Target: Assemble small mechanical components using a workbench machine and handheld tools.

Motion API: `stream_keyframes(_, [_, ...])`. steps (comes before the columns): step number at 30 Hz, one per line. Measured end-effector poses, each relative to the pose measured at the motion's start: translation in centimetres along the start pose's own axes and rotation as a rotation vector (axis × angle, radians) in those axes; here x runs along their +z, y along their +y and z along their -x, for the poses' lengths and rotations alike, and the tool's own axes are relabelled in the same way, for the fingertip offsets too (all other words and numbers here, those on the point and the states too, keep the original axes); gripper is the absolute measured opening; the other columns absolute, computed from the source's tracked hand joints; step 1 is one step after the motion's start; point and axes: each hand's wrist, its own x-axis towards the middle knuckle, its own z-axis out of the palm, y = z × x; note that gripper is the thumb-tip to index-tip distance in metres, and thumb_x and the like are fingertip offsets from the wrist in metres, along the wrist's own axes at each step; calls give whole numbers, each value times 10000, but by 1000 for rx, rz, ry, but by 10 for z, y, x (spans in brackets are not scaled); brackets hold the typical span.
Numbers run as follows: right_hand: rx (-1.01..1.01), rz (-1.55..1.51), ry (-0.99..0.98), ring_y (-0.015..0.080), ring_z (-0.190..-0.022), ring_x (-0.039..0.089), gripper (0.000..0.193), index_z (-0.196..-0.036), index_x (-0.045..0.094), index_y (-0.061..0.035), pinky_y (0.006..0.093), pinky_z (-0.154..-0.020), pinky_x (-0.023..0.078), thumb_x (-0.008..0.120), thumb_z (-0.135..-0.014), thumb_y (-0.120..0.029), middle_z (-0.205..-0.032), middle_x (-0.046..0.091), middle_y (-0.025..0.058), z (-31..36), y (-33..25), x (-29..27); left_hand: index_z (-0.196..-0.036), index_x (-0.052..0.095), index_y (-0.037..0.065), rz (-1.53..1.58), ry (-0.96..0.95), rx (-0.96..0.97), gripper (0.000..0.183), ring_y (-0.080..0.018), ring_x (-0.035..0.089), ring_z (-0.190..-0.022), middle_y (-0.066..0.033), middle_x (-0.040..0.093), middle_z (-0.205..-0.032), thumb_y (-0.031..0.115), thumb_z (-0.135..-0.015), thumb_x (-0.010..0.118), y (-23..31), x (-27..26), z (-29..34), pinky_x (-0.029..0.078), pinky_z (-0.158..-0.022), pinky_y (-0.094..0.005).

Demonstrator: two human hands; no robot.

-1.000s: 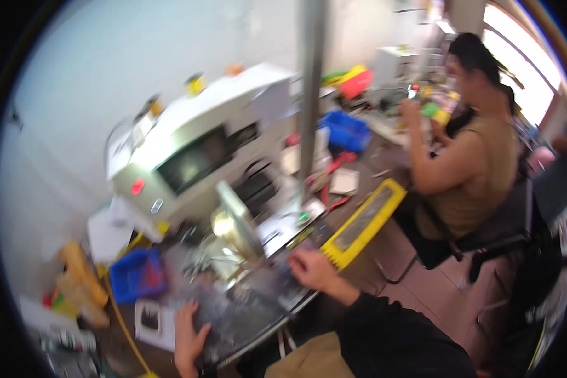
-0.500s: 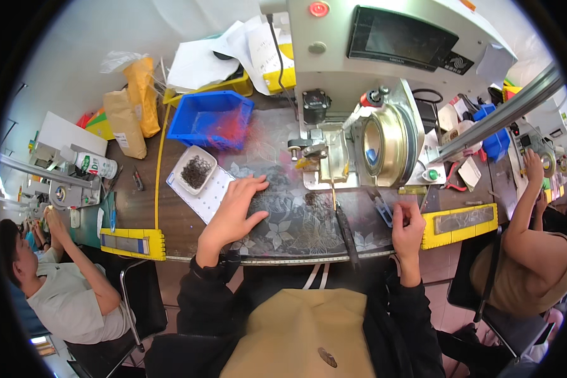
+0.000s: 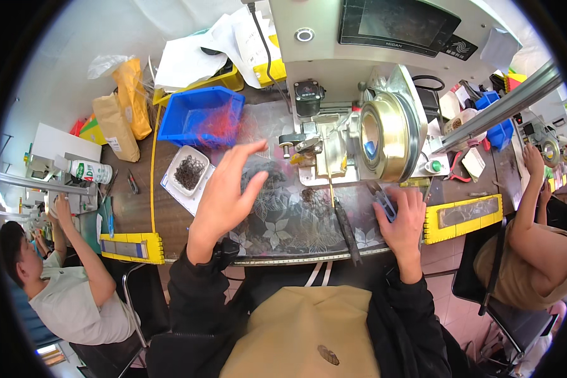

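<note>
My left hand hovers over the dark floral-patterned mat, its thumb and fingers apart and nothing in it. Beside it stands a small white dish of dark curled pieces, set on a white dotted card. My right hand is at the mat's right side, thumb and fingers closed round small blue thread snips, their metal tips pointing away from me. Between the hands lies a dark-handled pointed tool, its thin shaft reaching toward the machine. A small dark clump lies left of the shaft.
A machine with a screen and a large golden wheel fills the back. A blue bin with red strands stands at the back left. Red-handled pliers lie on the right. A person sits on either side.
My right hand has come left and closed round the thread snips. My left hand has lifted and reached farther forward. The machine's upper button has turned from red to white. The view has shifted slightly.
</note>
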Motion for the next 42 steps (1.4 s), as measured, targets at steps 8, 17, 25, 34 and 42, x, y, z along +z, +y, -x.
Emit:
stream_keyframes(8, [-24,-36,6,333,-855,548,171,-923,596,-54,430,-714,400,733,-826,-81,-879,580,101,5,7,5,-1108,673,31,-79,181,330,235,-336,618,-1070,-125,663,-1147,57,-875,679,33,11,-49,488,-917,-405])
stream_keyframes(17, [152,-316,182,340,-870,653,411,-1221,541,20,393,-793,521,678,-835,56,-1026,655,189,27,14,13,-933,688,28,-181,242,409,184,-289,624,-942,-95,658,-965,-90,-792,676,35,12,-57,482,-824,-378])
stream_keyframes(25, [196,-624,-392,352,-897,687,355,-1182,586,30,375,-808,520,591,-974,-257,-1005,681,194,-1,-28,-27,-906,654,79,18,116,424,163,-232,492,-650,-22,576,-727,-52,-808,656,34,22,-56,326,-623,-343])
stream_keyframes(34, [506,-1598,-715,36,-533,269,414,-1026,524,-20,217,-498,229,408,-1088,-413,-626,353,-54,-48,-82,-1,-897,665,106,134,92,370,131,-206,450,-613,-11,642,-747,-8,-833,664,27,26,-57,314,-627,-337])
stream_keyframes(42, [487,-1729,-707,41,-491,239,608,-959,538,-20,224,-461,210,256,-1086,-542,-581,315,-62,-73,-86,19,-925,670,118,147,97,473,176,-214,399,-571,4,582,-684,27,-776,690,17,29,-62,277,-598,-353])
